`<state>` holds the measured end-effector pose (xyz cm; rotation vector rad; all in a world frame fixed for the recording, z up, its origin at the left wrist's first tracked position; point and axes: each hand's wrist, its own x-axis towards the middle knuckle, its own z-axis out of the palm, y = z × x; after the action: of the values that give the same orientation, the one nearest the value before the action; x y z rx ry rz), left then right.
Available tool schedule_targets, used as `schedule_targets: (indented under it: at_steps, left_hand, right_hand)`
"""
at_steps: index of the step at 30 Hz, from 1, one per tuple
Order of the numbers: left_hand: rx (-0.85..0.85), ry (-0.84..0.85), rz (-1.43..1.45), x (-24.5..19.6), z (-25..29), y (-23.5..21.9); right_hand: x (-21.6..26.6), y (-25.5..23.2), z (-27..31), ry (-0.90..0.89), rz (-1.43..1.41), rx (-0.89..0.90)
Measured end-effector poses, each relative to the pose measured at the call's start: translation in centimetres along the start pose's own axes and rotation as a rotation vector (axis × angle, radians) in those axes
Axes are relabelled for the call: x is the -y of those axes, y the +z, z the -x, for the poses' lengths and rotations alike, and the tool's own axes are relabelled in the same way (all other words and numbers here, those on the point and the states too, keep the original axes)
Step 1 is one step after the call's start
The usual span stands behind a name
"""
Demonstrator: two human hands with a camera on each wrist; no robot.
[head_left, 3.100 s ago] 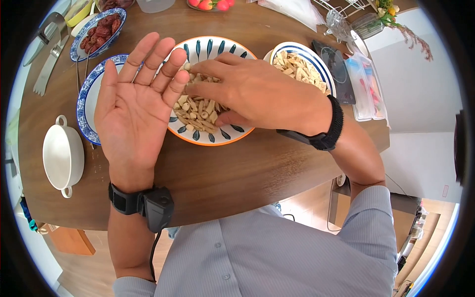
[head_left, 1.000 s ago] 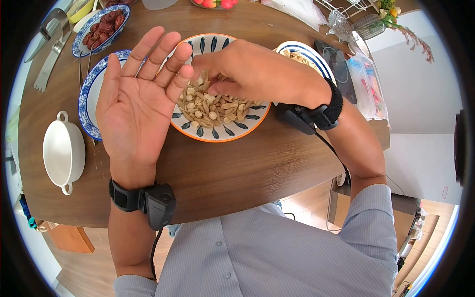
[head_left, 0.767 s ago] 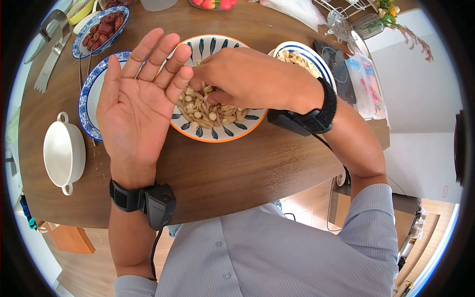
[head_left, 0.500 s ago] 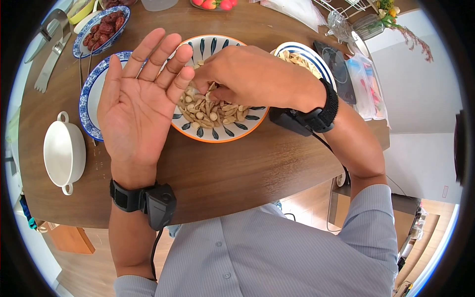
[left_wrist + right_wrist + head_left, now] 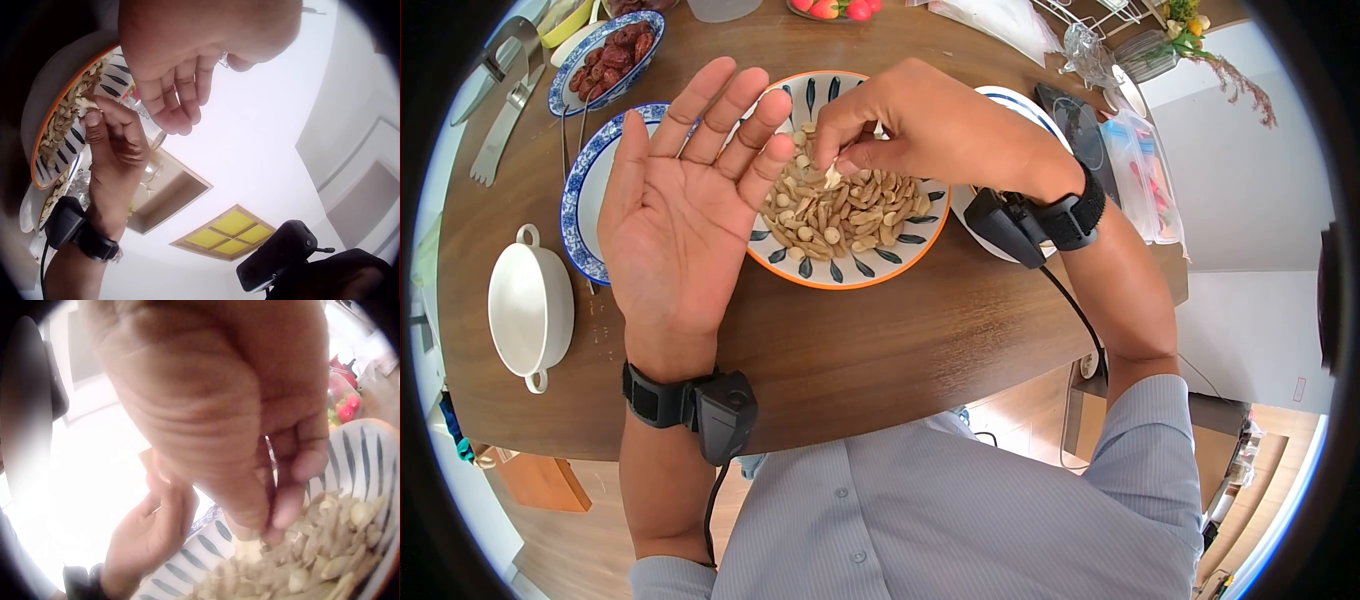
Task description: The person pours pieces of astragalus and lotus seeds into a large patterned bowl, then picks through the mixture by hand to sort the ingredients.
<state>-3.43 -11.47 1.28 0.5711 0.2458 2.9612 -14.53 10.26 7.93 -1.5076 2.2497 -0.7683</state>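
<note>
An orange-rimmed bowl with dark leaf marks (image 5: pixel 847 271) holds many small tan, elongated pieces (image 5: pixel 870 212). Above it, the right hand (image 5: pixel 945 135) pinches a pale cream piece (image 5: pixel 832 177) between thumb and fingertips; the left wrist view shows the same pale piece (image 5: pixel 86 103) at the thumb tip. Palm up, the left hand (image 5: pixel 680 215) is held over the bowl's left edge, fingers extended and nothing on the palm. In the right wrist view the pale piece (image 5: pixel 248 550) hangs just below the right fingertips, over the bowl's contents.
A blue-rimmed plate (image 5: pixel 583 235) lies partly behind the left hand. A white two-handled pot (image 5: pixel 531 305) stands left, red dried fruit (image 5: pixel 612 62) in a bowl at upper left. Another plate (image 5: pixel 1000 97) sits partly under the right forearm, beside a dark flat device (image 5: pixel 1080 130).
The right hand, earlier down among the pieces in the bowl, has risen and shifted slightly right, and a pale piece now shows in its pinch. The left hand has barely moved.
</note>
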Motion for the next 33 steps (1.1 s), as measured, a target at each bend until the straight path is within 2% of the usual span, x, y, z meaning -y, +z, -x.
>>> schedule_targets:
  at_steps: [3, 5, 7, 9, 11, 14, 16, 20, 33]
  left_hand:
    - [-0.009, 0.007, 0.018, 0.0, -0.1, 0.3]
    - [-0.032, 0.015, 0.024, 0.2, -0.2, 1.4]
    - [-0.213, 0.079, -0.095, 0.9, -0.6, 3.1]
    - [-0.203, 0.067, -0.096, 1.3, -0.6, 3.4]
    - [-0.193, 0.054, -0.096, 1.7, -0.6, 3.5]
    - [-0.213, -0.005, -0.180, 2.4, -0.3, 3.4]
    - [-0.184, -0.133, -0.578, 2.9, 0.1, 3.2]
    - [-0.142, -0.172, -0.542, 3.3, 0.1, 3.5]
    - [-0.232, -0.140, -0.471, 2.8, -0.1, 3.2]
  right_hand:
    - [0.3, -0.7, 0.2, -0.035, -0.056, -0.048]
    - [0.5, -1.2, 0.6, 0.009, -0.128, 0.011]
    - [0.4, -1.4, 1.1, 0.051, -0.195, 0.013]
    - [0.6, -1.6, 1.5, 0.092, -0.260, 0.013]
    - [1.0, -1.8, 1.9, 0.210, -0.390, 0.025]
    - [2.1, -2.4, 2.4, 0.205, -0.486, -0.027]
    - [2.0, -2.5, 2.5, 0.170, -0.497, -0.024]
    - [1.6, -2.0, 2.4, 0.117, -0.554, -0.001]
    - [0.7, -1.8, 2.3, 0.084, -0.715, -0.030]
